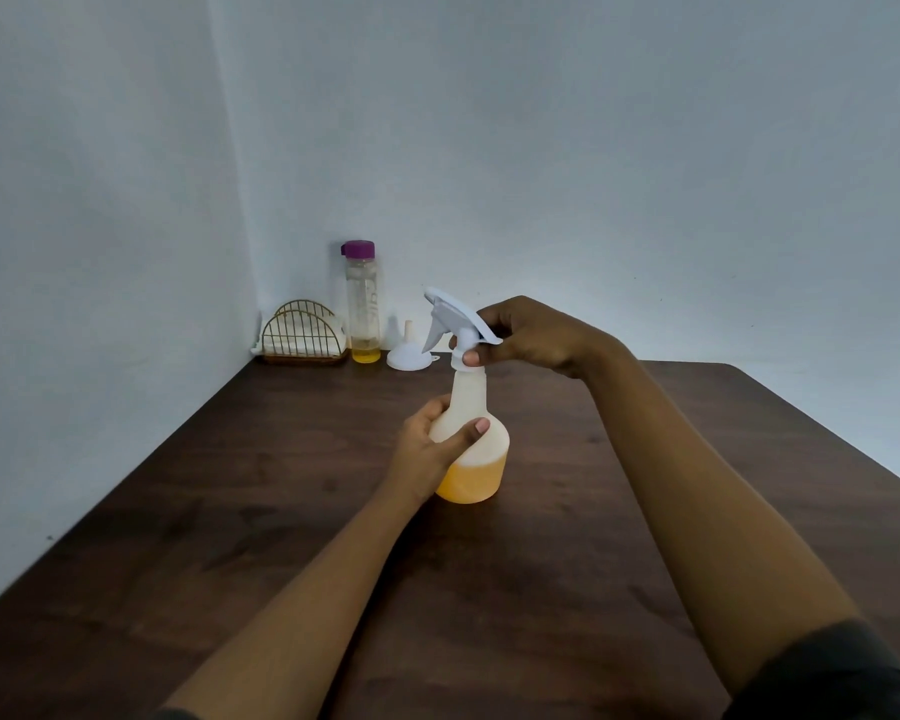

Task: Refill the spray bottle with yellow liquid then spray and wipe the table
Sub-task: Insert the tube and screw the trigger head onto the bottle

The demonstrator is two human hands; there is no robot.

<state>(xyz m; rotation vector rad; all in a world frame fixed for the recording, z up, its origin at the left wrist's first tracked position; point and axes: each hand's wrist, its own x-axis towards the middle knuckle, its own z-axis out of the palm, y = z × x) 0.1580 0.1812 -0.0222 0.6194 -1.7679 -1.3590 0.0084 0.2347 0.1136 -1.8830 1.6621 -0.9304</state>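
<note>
The refill looks done or nearly so: the spray bottle (471,449) stands upright near the middle of the dark wooden table (178,511) with yellow liquid filling roughly its lower third, while the tall clear bottle (362,304) with the purple cap, back by the wall, holds only a thin yellow layer at its bottom. The white funnel (409,353) sits upside down on the table just beside that tall bottle, no longer in use by the look of it. What appears to be in hand now is putting the spray head (450,319) back on, since it sits at the top of the bottle's neck; whether it is fully screwed down cannot be told. Spraying and wiping are still to come, and the tabletop shows no wet patches. No cloth is clearly visible, though something pale, perhaps napkins, sits in the gold wire holder (302,335) in the corner. The left hand (427,449) is wrapped around the bottle's shoulder, thumb across the front, steadying it on the table. The right hand (528,337) comes in from above and to the right, its thumb and fingers closed on the collar just beneath the spray head. So both hands are clamped on the same bottle, one low and one high, well apart from the things by the wall.
</note>
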